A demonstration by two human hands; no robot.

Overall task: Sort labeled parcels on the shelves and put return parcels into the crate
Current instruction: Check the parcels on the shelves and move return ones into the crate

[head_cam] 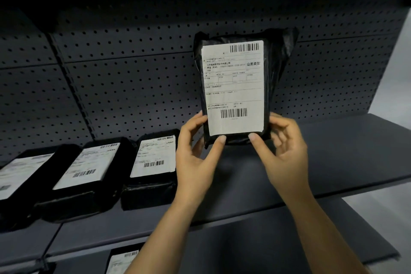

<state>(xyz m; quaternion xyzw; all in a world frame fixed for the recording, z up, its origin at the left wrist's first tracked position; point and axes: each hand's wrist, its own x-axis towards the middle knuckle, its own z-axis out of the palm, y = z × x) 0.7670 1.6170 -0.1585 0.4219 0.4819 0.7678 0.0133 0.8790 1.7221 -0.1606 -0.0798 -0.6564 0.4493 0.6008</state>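
Black plastic-wrapped parcel with a white barcode label [20, 176], cut by the frame edge, lies flat on the dark grey metal shelf [333, 151], farthest to the left of the left grip. A second labelled parcel [86, 167] lies just beside it, and a third labelled parcel [153, 158] lies nearest, just left of the left grip's wrist. Below that wrist and left of the forearm, a partly seen parcel [122, 260] lies on the lower shelf [244, 251].

The left grip [198, 155], a bare hand, reaches up and forward from a bare forearm with its palm turned to the right. Its thumb presses the lower front edge of the held parcel [235, 87], and its fingers curl round the lower left edge to the back.

The held parcel, black-wrapped like the rest, stands upright between and above the two grips. Its large white label faces the camera with one barcode at the top and one near the bottom. It is in front of the grey perforated back panel [133, 73], which rises behind both grips.

The right grip [282, 151], also a bare hand, mirrors the left with its palm turned left and its wrist bent back. Its thumb is on the parcel's lower front edge and its curled fingers are at the lower right edge. Both grips are closed on this parcel.
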